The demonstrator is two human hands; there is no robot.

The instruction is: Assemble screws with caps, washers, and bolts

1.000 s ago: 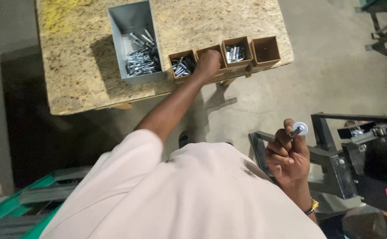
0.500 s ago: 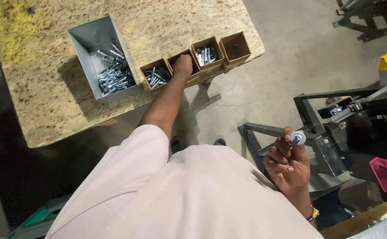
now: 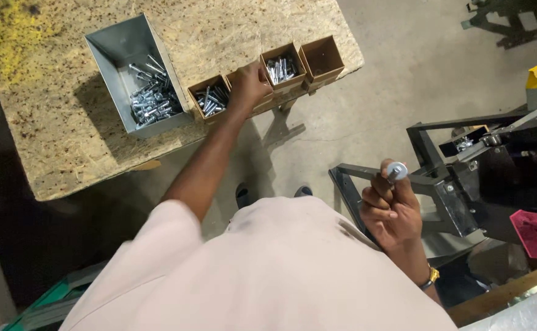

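Hardware fills the upper half of the frame: a speckled chipboard table (image 3: 47, 122) carries a grey sheet-metal bin (image 3: 134, 73) of long silver bolts at upper left, and beside it, along the table's near edge, a row of four small brown cardboard boxes. The leftmost small box (image 3: 210, 99) and the third box (image 3: 282, 66) hold silver fasteners; the far-right box (image 3: 322, 59) looks empty. The boxes sit side by side and touching, which seems to keep each kind of part sorted and within one arm's reach.

The left hand (image 3: 248, 86) stretches up from the centre of the frame and covers the second box in the row, fingers dipped into it; whether they have closed on anything I cannot tell, since the palm hides the contents.

The right hand (image 3: 391, 205), at right of centre, is curled shut around a silver bolt with a round washer (image 3: 396, 170), pinching it so the flat washer end points up and clear of the fingers. It is held close to the black steel frame (image 3: 440, 184) at the right, well apart from the table. A pink plastic piece (image 3: 535, 233) shows at the far right edge, and grey concrete floor (image 3: 403, 79) lies between table and frame.
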